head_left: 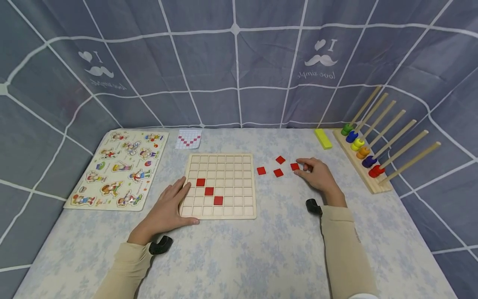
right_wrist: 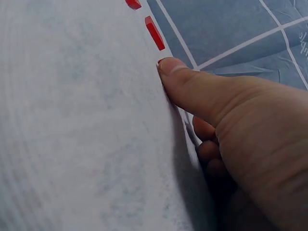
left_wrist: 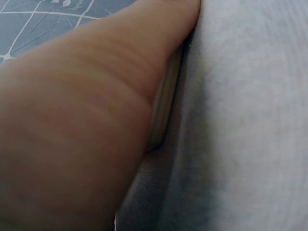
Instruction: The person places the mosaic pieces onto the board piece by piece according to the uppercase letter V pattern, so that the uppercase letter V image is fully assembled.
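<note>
A wooden grid board [head_left: 235, 217] lies flat on the table with three red square tiles [head_left: 209, 191] set in a diagonal in its cells. My left hand [head_left: 169, 208] rests against the board's left side, fingers stretched along the left edge and thumb by the near edge. In the left wrist view the board's side [left_wrist: 166, 103] shows beside the hand. To the right of the board, my right hand [head_left: 317, 174] pinches a red tile [head_left: 295, 166] between thumb and index finger, at the table. Three more loose red tiles [head_left: 278, 172] lie just left of that hand.
A picture puzzle board [head_left: 149, 182] with figures lies at the left. Behind the grid board is a small paper card [head_left: 188, 139] with a pink V pattern. At the right stand a yellow block [head_left: 323, 139] and a wooden peg rack [head_left: 364, 172] with coloured rings.
</note>
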`<state>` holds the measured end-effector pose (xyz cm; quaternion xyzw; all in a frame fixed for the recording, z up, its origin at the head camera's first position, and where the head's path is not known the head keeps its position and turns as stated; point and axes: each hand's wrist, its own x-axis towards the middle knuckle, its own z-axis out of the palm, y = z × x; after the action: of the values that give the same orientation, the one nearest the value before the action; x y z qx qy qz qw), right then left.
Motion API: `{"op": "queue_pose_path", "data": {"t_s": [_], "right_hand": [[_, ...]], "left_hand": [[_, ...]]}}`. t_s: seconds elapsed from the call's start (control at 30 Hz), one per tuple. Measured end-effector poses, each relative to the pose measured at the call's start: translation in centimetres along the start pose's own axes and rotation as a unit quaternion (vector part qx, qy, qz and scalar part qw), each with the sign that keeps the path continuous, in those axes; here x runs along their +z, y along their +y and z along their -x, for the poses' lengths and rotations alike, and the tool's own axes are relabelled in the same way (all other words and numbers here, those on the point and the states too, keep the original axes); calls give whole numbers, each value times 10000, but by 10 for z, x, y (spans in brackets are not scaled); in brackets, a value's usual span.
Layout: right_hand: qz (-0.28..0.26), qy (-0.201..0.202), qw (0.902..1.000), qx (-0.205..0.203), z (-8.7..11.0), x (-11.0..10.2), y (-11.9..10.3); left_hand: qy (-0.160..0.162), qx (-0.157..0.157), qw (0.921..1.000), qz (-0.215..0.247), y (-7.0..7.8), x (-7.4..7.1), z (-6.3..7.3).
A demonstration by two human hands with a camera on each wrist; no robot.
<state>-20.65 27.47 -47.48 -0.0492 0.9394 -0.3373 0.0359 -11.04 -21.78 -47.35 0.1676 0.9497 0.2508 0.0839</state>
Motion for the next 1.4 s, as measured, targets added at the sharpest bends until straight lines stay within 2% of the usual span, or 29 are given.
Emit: {"op": "queue_pose_path", "data": {"t_s": [0.37, 0.67, 0.87, 1.17, 1.4], "right_hand": [[-69, -157, 9998, 103, -1, -1, 2], [-229, -8, 9997, 96, -1, 1, -1], [-49, 83, 9999, 65, 1, 2, 2], [-151, 197, 9997, 52, 2, 4, 1], [-272, 278, 9989, 260, 4, 5, 2]], "left_hand": [[-1, 8, 10000, -7, -2, 1, 0], [46, -2, 10000, -13, -2, -1, 1], [43, -8, 10000, -4, -2, 2, 1], [94, 43, 9999, -13, -1, 2, 2], [47, -4, 10000, -40, -2, 4, 2]]}}
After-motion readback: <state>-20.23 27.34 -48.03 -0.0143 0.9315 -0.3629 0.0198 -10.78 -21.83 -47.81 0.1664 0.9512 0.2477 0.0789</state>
